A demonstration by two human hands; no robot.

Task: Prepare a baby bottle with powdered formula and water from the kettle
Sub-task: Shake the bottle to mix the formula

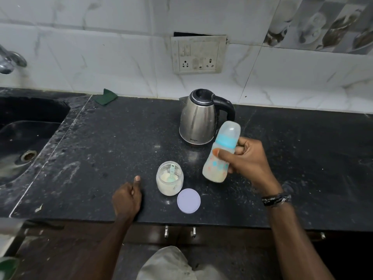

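A black stone counter (121,138) is stretching across the scene, with a dark sink (24,142) set into its far-left end and a white tiled wall (101,47) rising behind it. A socket plate (197,54) is sitting on that wall, right of centre, and a tap (10,61) is poking in at the far left edge. A steel kettle (198,120) with a black handle is standing upright toward the far side of the counter, lid closed, spout pointing left.

The right hand (248,162) is gripping the bottle (221,154) around its body, thumb across the front and fingers curled behind. The bottle is being held above the counter, just in front of the kettle's right side, tilted with its capped top leaning far and right; a pale milky liquid is filling its lower part. The left hand (127,199) is resting on the near counter, left of the jar, fingers loosely curled, thumb pointing up, holding nothing.

An open glass jar (170,178) of powder is standing near the centre, a pale green scoop (171,174) lying inside it. Its lilac lid (188,201) is lying flat just beside it, near and to the right. A green cloth (105,96) is lying at the wall's foot.
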